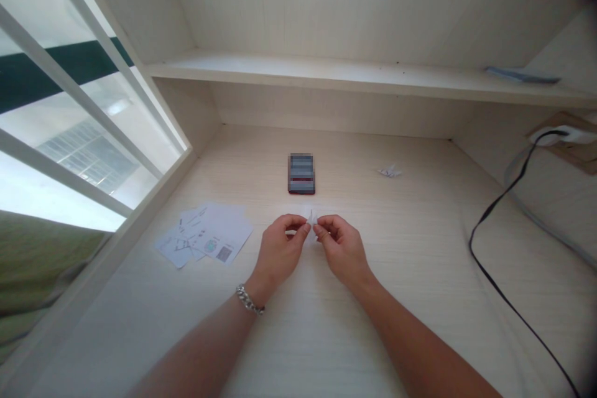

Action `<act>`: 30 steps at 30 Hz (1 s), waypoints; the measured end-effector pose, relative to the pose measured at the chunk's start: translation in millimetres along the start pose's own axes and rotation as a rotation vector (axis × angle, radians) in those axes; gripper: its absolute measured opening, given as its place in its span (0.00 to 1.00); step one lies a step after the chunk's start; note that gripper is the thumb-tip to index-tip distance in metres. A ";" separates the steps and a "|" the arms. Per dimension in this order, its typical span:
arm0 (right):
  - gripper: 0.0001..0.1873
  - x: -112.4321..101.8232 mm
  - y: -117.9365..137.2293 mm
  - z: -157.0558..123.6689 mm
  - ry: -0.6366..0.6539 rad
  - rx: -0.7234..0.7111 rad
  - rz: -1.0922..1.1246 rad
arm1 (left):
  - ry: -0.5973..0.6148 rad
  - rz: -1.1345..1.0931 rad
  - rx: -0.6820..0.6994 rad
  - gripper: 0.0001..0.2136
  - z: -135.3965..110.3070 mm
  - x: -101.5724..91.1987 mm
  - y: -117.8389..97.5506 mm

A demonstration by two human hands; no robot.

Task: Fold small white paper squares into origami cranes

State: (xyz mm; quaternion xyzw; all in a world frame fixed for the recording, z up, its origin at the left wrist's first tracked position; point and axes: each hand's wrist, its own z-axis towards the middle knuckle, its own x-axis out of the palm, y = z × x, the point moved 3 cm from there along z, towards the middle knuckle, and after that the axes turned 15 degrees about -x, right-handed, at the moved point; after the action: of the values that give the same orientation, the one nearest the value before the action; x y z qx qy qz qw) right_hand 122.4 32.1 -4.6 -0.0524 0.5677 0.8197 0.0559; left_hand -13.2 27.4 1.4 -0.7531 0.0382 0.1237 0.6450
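White paper: a small folded scrap point(311, 218) stood upright between the hands, nearly equally close to each, its long axis pointing away from the person as far as its size let one tell.
Left hand point(282, 250): thumb and fingers were pinched closed on the scrap's near side, with a silver chain bracelet point(247, 300) at the wrist.
Right hand point(341, 250): it was also closed in a tight pinch on the scrap from the other side.
Desk point(373, 305): a phone point(301, 173) with a blurred back lay ahead, printed sheets point(205, 234) to the left, another paper fold point(389, 171) ahead right, and a black cable point(470, 242) further right.
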 end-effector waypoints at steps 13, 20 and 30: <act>0.11 1.2 -6.6 3.0 0.005 0.112 0.164 | 0.046 -0.310 -0.098 0.13 1.2 1.6 5.1; 0.10 0.5 -6.8 3.6 -0.007 0.142 0.248 | 0.127 -0.377 -0.140 0.17 0.6 3.5 2.5; 0.10 3.8 -8.7 3.9 0.056 0.150 0.255 | 0.128 -0.453 -0.249 0.17 5.0 3.6 8.4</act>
State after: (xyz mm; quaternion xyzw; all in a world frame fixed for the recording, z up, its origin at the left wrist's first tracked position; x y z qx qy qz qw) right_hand 119.9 38.8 -11.9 0.0017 0.6305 0.7738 -0.0607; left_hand -12.3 31.4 -8.2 -0.8223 -0.1061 -0.0679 0.5549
